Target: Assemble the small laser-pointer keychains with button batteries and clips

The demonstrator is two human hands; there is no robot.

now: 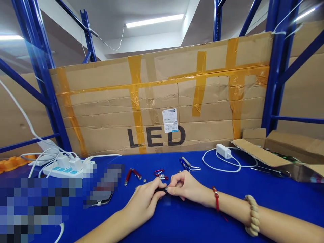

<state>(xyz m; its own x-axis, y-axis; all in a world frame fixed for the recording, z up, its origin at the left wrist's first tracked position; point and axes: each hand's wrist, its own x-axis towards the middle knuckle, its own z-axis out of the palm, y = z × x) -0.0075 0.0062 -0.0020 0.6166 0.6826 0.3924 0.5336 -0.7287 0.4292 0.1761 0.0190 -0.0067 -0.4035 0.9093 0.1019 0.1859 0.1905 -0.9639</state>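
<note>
My left hand [145, 199] pinches a small black cylindrical piece [160, 189] between thumb and fingers, low over the blue table [192, 216]. At the piece's shiny right end, the fingertips of my right hand [183, 185] are closed; the fingers hide most of it. Just beyond my hands lie a red carabiner clip [159, 172] and small red and silver parts [162, 176]. Two slim dark-red tubes [128, 177] rest to the left, near a small round silver piece [144, 180]. Farther back are blue and silver tubes [186, 163] with a silver clip [195, 168].
A phone-like object [105, 185], partly blurred, lies left of my hands. Behind it stands a white power strip [63, 170] with plugs and cables. At the right are a white charger [223, 151] with its cord and an open cardboard box [286, 141]. A taped cardboard panel [157, 101] closes off the back.
</note>
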